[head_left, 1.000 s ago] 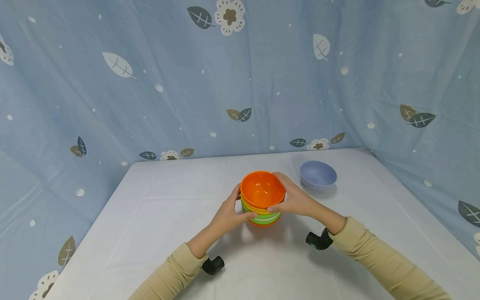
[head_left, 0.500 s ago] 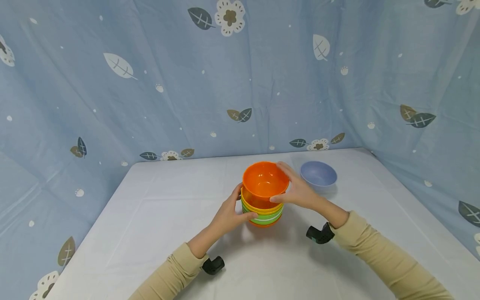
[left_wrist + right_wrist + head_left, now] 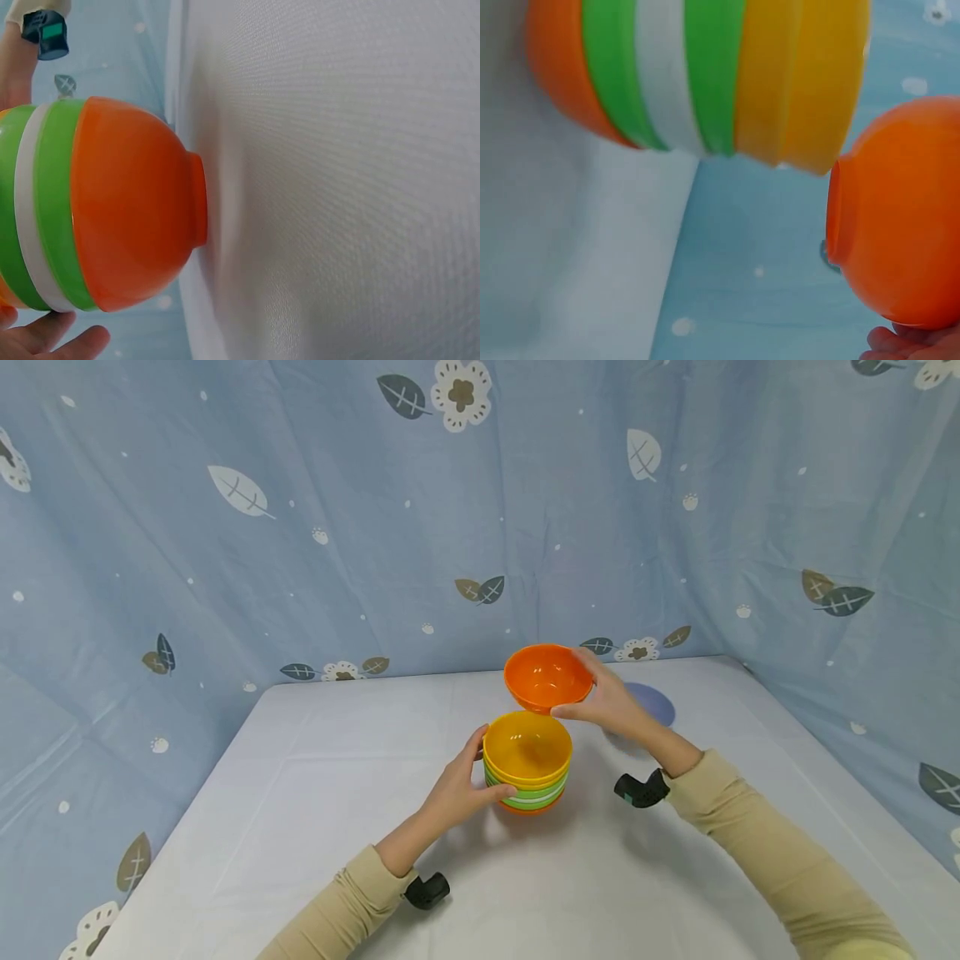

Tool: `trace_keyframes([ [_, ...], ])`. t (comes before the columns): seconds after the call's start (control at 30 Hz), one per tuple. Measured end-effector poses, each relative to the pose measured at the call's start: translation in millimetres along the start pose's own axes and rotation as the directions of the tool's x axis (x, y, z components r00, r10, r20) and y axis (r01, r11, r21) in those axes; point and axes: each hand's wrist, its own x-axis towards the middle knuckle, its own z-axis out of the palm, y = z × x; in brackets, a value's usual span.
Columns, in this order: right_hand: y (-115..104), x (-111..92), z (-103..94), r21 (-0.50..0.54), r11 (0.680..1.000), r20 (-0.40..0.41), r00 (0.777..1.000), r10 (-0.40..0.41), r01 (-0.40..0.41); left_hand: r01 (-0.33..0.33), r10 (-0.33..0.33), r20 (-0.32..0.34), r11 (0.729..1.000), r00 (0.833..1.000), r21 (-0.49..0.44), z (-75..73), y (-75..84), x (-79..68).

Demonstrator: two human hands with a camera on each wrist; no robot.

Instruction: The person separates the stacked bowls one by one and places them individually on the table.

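My right hand (image 3: 606, 700) grips an orange bowl (image 3: 546, 681) by its right side, thumb at the front. That bowl is raised above and slightly behind a stack of nested bowls (image 3: 527, 747). The stack has a yellow bowl on top, with green, white and orange bands showing below in the left wrist view. The orange bottom bowl (image 3: 135, 210) stands on its foot on the white cloth. My left hand (image 3: 459, 789) holds the stack from the left, its thumb along the front. In the right wrist view the lifted bowl's foot (image 3: 841, 214) is near the yellow rim.
A periwinkle-blue bowl (image 3: 654, 703) stands on the table behind my right hand, partly hidden by it. White cloth (image 3: 360, 752) covers the table. A blue patterned curtain (image 3: 337, 527) hangs along the back and sides.
The right hand has lifted the orange bowl out of the stack, up and slightly right, uncovering the yellow bowl. The left hand has stayed on the stack.
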Motion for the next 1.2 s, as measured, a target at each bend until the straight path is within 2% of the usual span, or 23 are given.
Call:
trace_keyframes([
  [0.13, 10.1, 9.9, -1.0, -0.022, 0.999, -0.029, 0.999, 0.024, -0.024, 0.005, -0.005, 0.000, 1.000, 1.000, -0.003, 0.2, -0.1, 0.2],
  [0.33, 33.6, 22.0, 4.0, 0.070, 0.997, -0.076, 0.996, 0.046, -0.040, 0.019, -0.019, -0.002, 1.000, 1.000, 0.010, 1.1, -0.1, 0.2],
  [0.53, 57.3, 28.9, 16.0, 0.079, 0.989, -0.093, 0.987, 0.134, -0.127, 0.018, -0.018, 0.000, 1.000, 1.000, 0.004, 1.4, -0.1, 0.4],
  [0.63, 66.0, 31.2, 25.5, 0.053, 0.989, -0.089, 0.986, 0.143, -0.139, 0.021, -0.021, 0.002, 1.000, 1.000, -0.003, 1.1, 0.3, 0.5],
  [0.77, 75.2, 32.3, 38.7, -0.047, 0.985, -0.085, 0.984, 0.159, -0.164, 0.022, -0.022, 0.003, 1.000, 1.000, -0.005, 0.8, 0.9, 0.6],
  [0.9, 84.3, 32.6, 50.0, -0.097, 0.976, -0.037, 0.981, 0.191, -0.193, 0.012, -0.012, 0.000, 1.000, 1.000, -0.006, 0.6, 1.2, 0.6],
  [1.07, 89.1, 31.2, 59.4, -0.117, 0.982, 0.018, 0.988, 0.152, -0.149, 0.016, -0.016, -0.002, 1.000, 1.000, -0.002, 0.4, 0.9, -0.2],
  [1.2, 101.5, 31.6, 64.4, -0.100, 0.993, 0.035, 0.998, 0.060, -0.056, 0.015, -0.015, -0.001, 1.000, 1.000, 0.001, 0.6, 0.8, 0.0],
])
